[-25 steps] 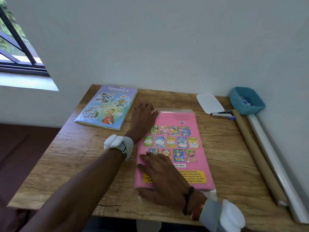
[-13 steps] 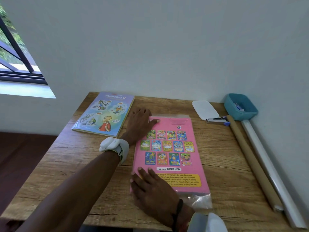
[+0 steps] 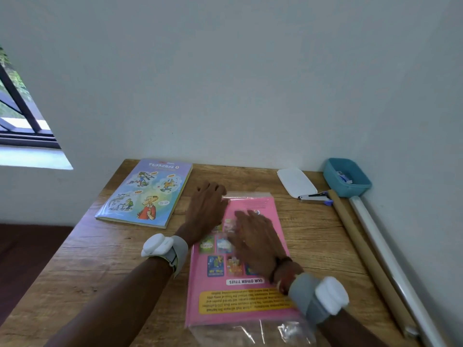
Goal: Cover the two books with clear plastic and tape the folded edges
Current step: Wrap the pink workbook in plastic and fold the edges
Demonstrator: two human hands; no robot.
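Head view, left hand (image 3: 206,209) beside pink book (image 3: 240,305), right hand (image 3: 256,237) atop, fingers (image 3: 244,217) straight

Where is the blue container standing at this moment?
In the head view, the blue container stands at the table's far right corner, against the wall, just beyond the far ends of the cardboard tube and the white roll.

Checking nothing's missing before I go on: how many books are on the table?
2. The pink book lies nearest, on clear plastic, under the right hand; the blue cartoon book lies farther away to the left. No other seems hidden.
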